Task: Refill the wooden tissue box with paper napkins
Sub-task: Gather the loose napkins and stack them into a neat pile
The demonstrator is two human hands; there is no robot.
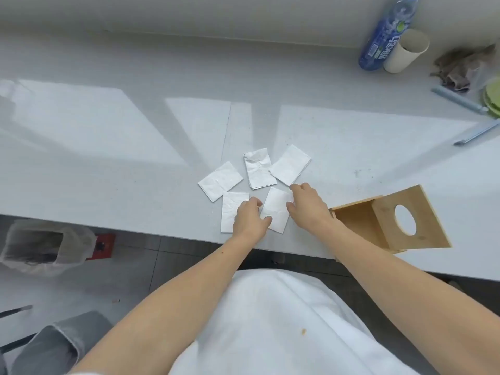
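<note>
Several folded white paper napkins [259, 169] lie spread on the pale grey table [108, 147] near its front edge. My left hand [250, 219] rests on the nearest left napkin [230, 212], its thumb and fingers on the left edge of the middle napkin [276, 209]. My right hand [307, 205] touches that same napkin's right edge, fingers curled. Whether either hand has it pinched or just presses it is unclear. The wooden tissue box [389, 220] lies tipped on its side to the right, its open bottom toward my right hand, its oval hole facing right.
At the back right stand a blue drink bottle [384, 36] and a white cardboard tube [405, 50], with a crumpled cloth [460, 66] and a green plate [493, 96] beyond. Two grey strips [476, 133] lie at the right. A lined bin [40, 244] stands on the floor at the left.
</note>
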